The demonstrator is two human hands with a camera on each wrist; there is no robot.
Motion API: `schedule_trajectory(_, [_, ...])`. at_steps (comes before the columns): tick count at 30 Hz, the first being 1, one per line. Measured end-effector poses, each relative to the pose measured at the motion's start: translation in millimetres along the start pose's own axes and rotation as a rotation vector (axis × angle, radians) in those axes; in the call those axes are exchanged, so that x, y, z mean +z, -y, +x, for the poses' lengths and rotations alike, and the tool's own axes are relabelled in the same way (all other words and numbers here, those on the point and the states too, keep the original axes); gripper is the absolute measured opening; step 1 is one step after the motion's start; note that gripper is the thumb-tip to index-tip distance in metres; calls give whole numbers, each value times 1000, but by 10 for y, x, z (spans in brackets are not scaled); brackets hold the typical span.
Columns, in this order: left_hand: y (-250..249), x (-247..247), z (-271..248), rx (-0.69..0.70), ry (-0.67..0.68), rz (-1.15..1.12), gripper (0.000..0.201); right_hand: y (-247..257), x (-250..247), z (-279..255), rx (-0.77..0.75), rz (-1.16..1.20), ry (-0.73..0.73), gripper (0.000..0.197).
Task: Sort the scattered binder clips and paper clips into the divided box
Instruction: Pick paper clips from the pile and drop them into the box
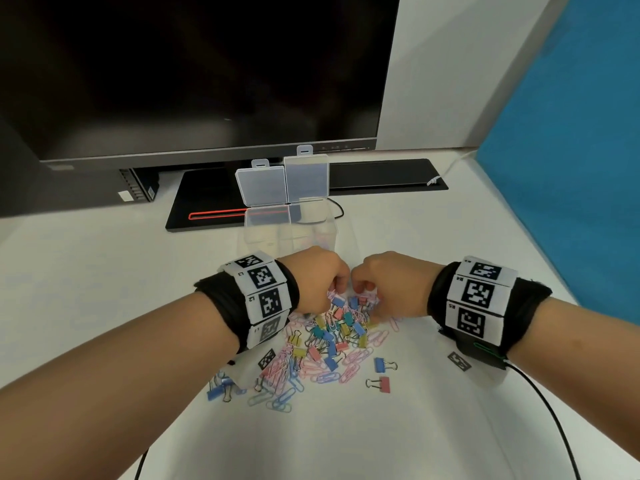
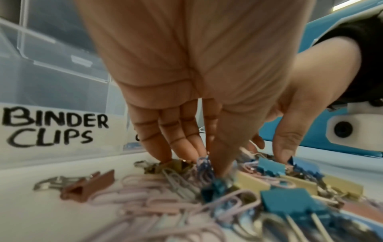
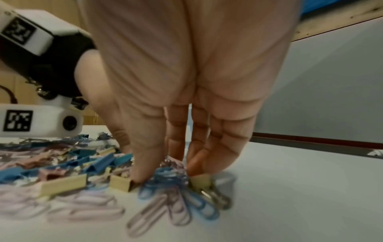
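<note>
mixed heap of small binder clips and wire paper clips [image 1: 332, 344] lies on the flat desk top [image 1: 433, 427], just in front of the clear plastic divided box [image 1: 289, 233] with its two lids up. left hand [image 1: 320, 280] and right hand [image 1: 389, 282] side by side over the heap's far edge, fingertips [image 2: 163, 157] down in it. wide flat-screen monitor [image 1: 194, 74] stands behind the box, two stray binder clips [image 1: 382, 374] to the heap's near right.

Even bright light; wrist views blurred, edges warped.

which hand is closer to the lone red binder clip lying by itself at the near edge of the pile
Right. The red binder clip lies toward the right hand's side of the pile, nearer the person than it; the left hand is farther, across the pile.
</note>
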State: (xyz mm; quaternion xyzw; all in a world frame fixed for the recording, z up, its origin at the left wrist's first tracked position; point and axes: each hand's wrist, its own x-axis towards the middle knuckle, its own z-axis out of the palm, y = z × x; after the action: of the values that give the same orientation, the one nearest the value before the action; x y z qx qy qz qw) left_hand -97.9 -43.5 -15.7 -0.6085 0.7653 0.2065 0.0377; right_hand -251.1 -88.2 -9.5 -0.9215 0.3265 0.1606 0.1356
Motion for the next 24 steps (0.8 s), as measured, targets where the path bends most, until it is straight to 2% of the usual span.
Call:
schedule_trajectory(6, [-11, 35, 30, -41, -22, -51, 26, 0, 28, 6, 34, 140, -14, 16])
schedule_trajectory(12, [33, 53, 15, -96, -51, -121, 25, 3, 48, 25, 77, 198, -21, 11])
schedule_trajectory(16, [100, 17, -35, -123, -95, -186, 21, 20, 56, 20, 106, 196, -21, 23])
schedule_trajectory(20, [193, -32, -138, -179, -114, -357, 21, -26, 23, -24, 129, 308, -28, 20])
schedule_trajectory(24, [279, -39, -269, -256, -87, -642, 20, -74, -32, -85, 138, 463, -1, 5])
